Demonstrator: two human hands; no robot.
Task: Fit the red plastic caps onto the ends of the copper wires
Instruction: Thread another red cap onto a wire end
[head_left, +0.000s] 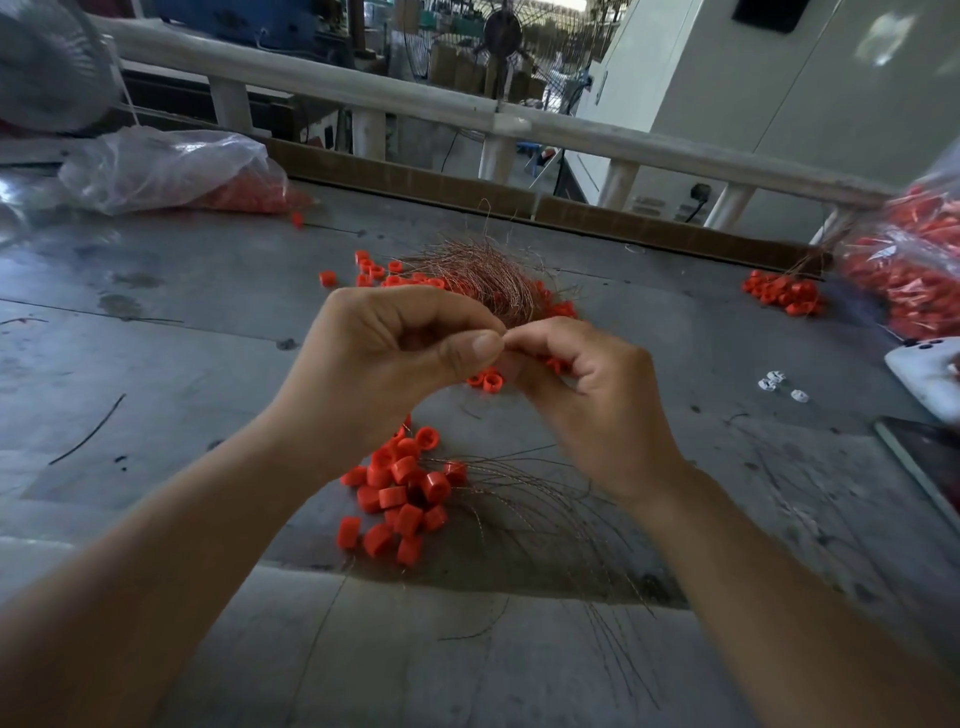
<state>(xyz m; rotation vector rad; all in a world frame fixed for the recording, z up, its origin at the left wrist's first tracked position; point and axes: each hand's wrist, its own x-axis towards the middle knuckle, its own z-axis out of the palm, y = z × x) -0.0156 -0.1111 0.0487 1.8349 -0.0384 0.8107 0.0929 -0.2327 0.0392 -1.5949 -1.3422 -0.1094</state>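
Your left hand (395, 353) and right hand (587, 384) meet in the middle of the frame, raised above the grey worktop (197, 322). On both, the fingers are curled in and the thumb tips press together at one spot. Whatever sits in that pinch is too small to see, so you cannot tell what either hand is clamped on. A bit of red shows between your right fingers, but it may be a cap lying on the worktop behind them.

Just above your hands is a tangle of bare copper wires (483, 275), with loose red caps (374, 270) scattered at its left edge. Two more caps lie directly under your thumbs. Below your hands, at lower centre, a heap of capped wires (405, 493) rests on the worktop, its strands fanning toward the lower right.

A clear plastic bag (171, 171) holding red caps lies at upper left. A second bag (914, 270) of red pieces is at the right edge, with a small capped bundle (784, 296) just left of it. A few white bits (774, 379) lie at mid right.
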